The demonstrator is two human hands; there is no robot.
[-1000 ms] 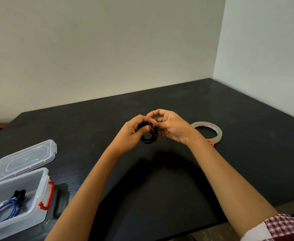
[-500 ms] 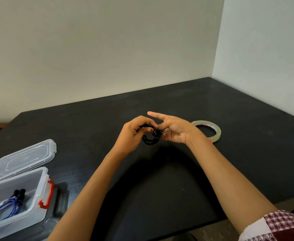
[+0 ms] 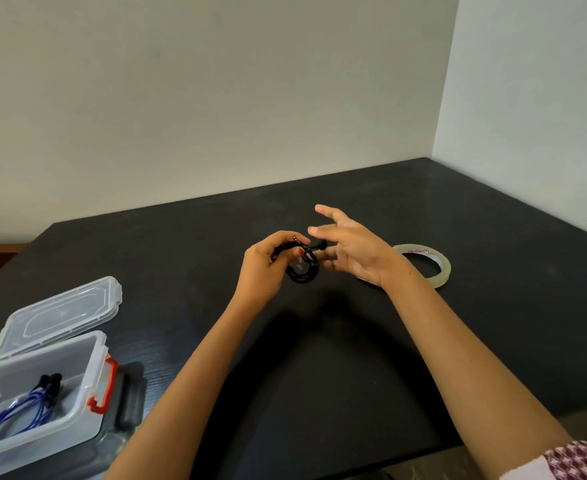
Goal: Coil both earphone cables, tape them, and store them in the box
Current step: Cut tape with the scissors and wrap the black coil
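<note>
One black coil clasped by left grip | right grip released | tape roll beside | table edges distant

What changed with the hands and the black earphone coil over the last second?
The right hand opened, fingers spreading away from the black earphone coil it had pinched. The left hand kept gripping the coil. Tape roll, open box with blue earphones, and lid stayed put.

left hand: pinching the black earphone coil
right hand: fingers spread, just beside it
tape roll: flat, behind the right hand
box: open, blue earphones inside
</note>
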